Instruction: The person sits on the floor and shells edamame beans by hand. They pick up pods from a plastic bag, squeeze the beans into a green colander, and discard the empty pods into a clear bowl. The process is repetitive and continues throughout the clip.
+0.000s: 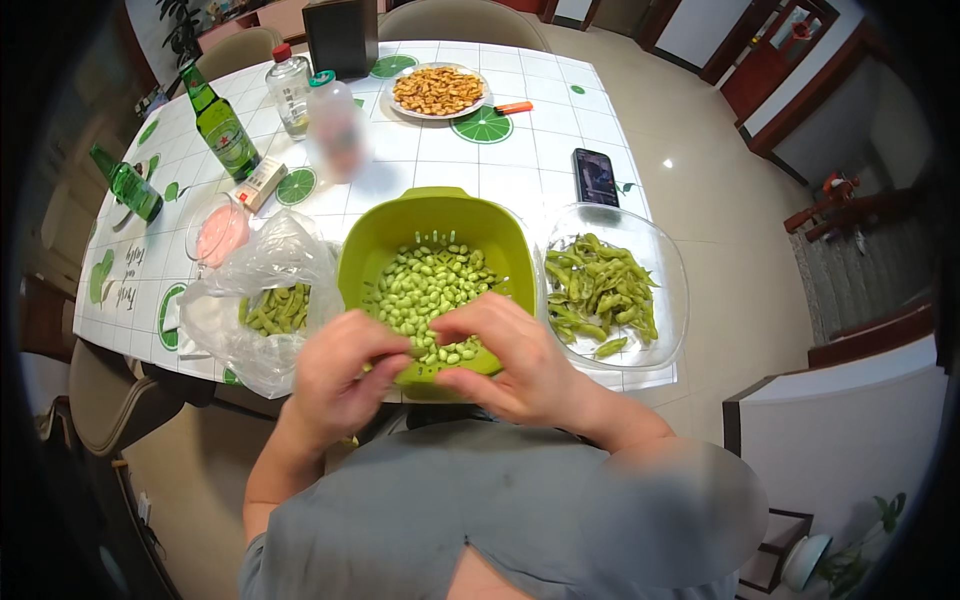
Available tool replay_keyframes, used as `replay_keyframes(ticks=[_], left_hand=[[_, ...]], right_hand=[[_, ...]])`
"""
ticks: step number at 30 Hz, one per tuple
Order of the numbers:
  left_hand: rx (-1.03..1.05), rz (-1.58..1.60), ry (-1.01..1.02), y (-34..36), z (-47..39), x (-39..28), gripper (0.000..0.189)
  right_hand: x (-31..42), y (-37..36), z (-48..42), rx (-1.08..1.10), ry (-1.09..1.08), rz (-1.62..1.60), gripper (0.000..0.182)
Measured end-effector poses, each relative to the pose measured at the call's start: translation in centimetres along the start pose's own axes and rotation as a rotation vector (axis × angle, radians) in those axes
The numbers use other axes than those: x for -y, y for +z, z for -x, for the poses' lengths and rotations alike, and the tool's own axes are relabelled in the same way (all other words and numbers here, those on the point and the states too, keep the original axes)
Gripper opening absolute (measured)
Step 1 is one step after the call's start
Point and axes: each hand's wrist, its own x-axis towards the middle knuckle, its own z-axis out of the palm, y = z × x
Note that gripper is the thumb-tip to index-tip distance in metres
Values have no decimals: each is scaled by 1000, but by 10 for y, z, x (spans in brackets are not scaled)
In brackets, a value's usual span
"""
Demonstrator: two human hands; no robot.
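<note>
My left hand [341,371] pinches a green soybean pod [415,350] between thumb and forefinger, over the near edge of a green plastic colander [514,247]. Across from it, my right hand [510,360] has its thumb and fingers apart, with nothing seen between them. Shelled green soybeans [424,289] cover the colander's floor. To the left, a crumpled clear plastic bag [259,259] holds whole soybean pods [277,310]. At the right stands a clear plastic container [675,300] with a heap of flattened-looking pods [600,285].
Behind the bag are a glass with pink contents [223,234], a cigarette box [261,184], green beer bottles [225,135] [133,187] and a clear glass bottle [289,90]. Farther back lie a plate of peanuts [439,91] and an orange lighter [514,108]. A phone [595,177] lies behind the container.
</note>
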Motion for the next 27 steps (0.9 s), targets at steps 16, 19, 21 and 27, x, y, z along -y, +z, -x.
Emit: replay_keyframes(ticks=[16, 19, 21, 27], left_hand=[[214, 233, -102, 34, -16, 12, 11], [171, 165, -42, 36, -15, 16, 13], [139, 161, -2, 39, -16, 17, 14], [92, 148, 99, 42, -19, 24, 12]], right_hand=[[-22, -4, 19, 57, 533, -592, 12], [-25, 0, 18, 93, 588, -760, 11], [-25, 5, 18, 81, 565, -858, 12], [-28, 3, 13, 157, 678, -1128, 17]])
